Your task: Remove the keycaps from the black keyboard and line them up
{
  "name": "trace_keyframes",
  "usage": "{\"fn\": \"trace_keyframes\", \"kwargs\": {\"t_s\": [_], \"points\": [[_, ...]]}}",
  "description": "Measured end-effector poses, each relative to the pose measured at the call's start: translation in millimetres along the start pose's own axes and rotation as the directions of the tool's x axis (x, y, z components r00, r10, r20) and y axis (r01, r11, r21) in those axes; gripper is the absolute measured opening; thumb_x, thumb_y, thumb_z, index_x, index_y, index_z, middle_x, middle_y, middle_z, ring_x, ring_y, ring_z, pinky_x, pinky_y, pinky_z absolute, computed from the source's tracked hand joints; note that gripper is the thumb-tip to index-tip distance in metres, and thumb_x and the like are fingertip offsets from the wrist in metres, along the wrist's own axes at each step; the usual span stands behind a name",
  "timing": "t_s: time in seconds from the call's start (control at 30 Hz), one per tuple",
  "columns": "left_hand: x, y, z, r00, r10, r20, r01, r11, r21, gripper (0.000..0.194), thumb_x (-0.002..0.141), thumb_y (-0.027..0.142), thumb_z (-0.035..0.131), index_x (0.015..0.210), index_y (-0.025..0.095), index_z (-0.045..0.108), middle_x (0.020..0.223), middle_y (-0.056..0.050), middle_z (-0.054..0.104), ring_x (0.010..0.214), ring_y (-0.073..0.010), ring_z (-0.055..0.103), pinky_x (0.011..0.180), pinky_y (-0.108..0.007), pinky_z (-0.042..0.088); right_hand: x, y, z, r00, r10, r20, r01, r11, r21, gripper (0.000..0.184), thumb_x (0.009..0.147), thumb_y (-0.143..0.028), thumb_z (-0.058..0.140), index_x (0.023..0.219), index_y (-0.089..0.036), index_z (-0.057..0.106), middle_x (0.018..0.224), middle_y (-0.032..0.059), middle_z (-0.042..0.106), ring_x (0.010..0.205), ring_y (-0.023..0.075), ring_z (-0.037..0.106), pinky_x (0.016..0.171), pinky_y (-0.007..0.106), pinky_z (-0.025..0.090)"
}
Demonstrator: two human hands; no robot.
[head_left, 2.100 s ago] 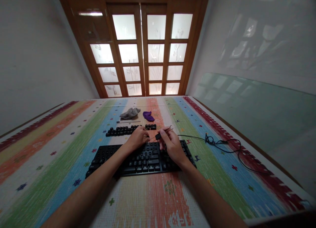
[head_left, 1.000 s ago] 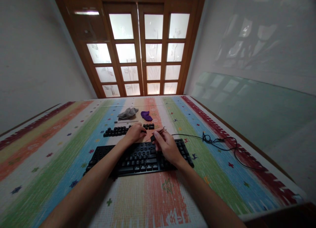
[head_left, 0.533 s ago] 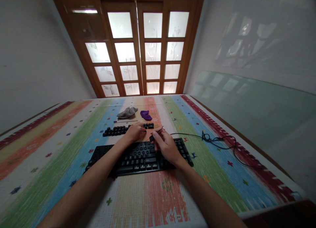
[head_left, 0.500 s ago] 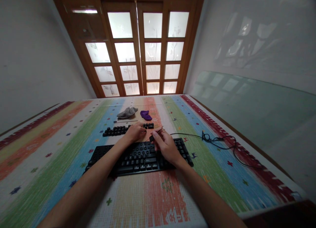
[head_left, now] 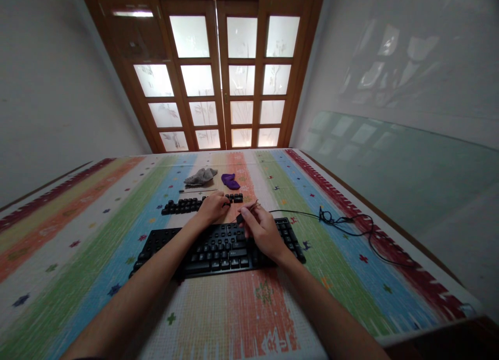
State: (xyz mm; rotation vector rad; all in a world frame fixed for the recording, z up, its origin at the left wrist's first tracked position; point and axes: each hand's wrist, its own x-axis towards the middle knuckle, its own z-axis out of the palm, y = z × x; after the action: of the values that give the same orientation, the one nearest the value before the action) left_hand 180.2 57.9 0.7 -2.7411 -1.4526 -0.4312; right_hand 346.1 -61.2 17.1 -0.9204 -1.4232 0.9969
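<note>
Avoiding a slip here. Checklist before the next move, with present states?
1. Keyboard flat, keys up: ok.
2. Right hand gripping small dark piece: ok.
3. Left hand grip: cannot tell, fingertips unclear.
4. Loose keycaps apart from keyboard: ok.
5. Cable free of loops: not ok, bunched.
6. Grey cloth, purple cloth off keyboard: ok.

The left hand (head_left: 213, 207) is covering some loose keycaps (head_left: 183, 206), its forearm (head_left: 158, 271) masking the keyboard (head_left: 218, 257) toward nine o'clock. The right hand (head_left: 262, 229) is partly hiding a dark piece (head_left: 239, 219), too small to identify.
</note>
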Motion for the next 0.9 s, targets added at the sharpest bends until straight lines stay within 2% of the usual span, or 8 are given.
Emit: {"fn": "trace_keyframes", "kwargs": {"t_s": [0.5,0.9], "points": [[-1.1,-1.5,2.8,0.998,-0.048,-0.038,0.048,0.999,-0.02,0.016,0.082,0.021,0.06,0.09,0.017,0.073,0.083,-0.007,0.062,0.089,-0.0224,0.06,0.076,-0.029,0.046,1.5,1.8,-3.7,1.0,0.015,-0.026,-0.015,1.0,-0.009,0.032,0.092,-0.05,0.054,0.093,-0.018,0.059,0.065,-0.0016,0.058,0.046,0.0099,0.052,0.043,0.021,0.041],[2.1,1.7,0.6,1.0,-0.029,-0.002,0.029,1.0,0.01,0.019,0.083,0.021,0.057,0.088,0.017,0.075,0.084,-0.009,0.064,0.089,-0.023,0.06,0.076,-0.03,0.046,1.0,3.1,-4.0,1.0,-0.018,-0.004,0.018,0.997,-0.079,0.029,0.094,-0.047,0.052,0.091,-0.019,0.059,0.066,-0.0015,0.059,0.049,0.0103,0.052,0.047,0.022,0.041]]}}
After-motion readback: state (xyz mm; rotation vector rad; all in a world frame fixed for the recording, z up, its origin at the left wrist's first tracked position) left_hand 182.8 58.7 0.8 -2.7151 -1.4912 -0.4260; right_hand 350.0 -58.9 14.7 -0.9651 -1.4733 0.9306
